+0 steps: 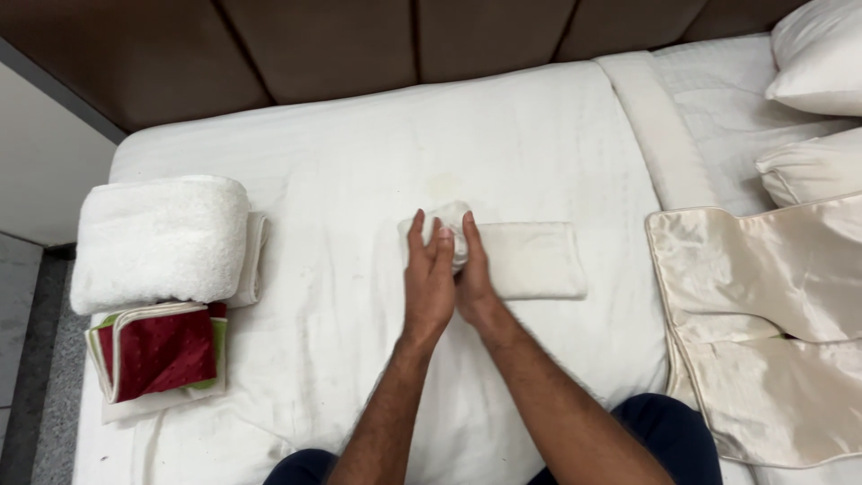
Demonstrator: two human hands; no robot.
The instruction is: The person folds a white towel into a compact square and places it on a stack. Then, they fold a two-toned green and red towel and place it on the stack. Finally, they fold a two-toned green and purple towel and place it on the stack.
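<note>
Mid-bed, well clear of every edge: left hand (428, 283) and right hand (473, 269) pressed together, fingers clasping the rolled end of a small folded white cloth (525, 260). Likely risk: roll loosening or skewing under uneven pressure on the soft white sheet (359, 162).

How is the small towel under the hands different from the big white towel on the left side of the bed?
The small towel is thin and smooth-looking; the big towel is thick and fluffy. The small towel lies mid-bed as a flat strip with its left end rolled up between the left hand and right hand; the big towel sits untouched in a bulky folded bundle near the bed's left edge. Both are white.
</note>
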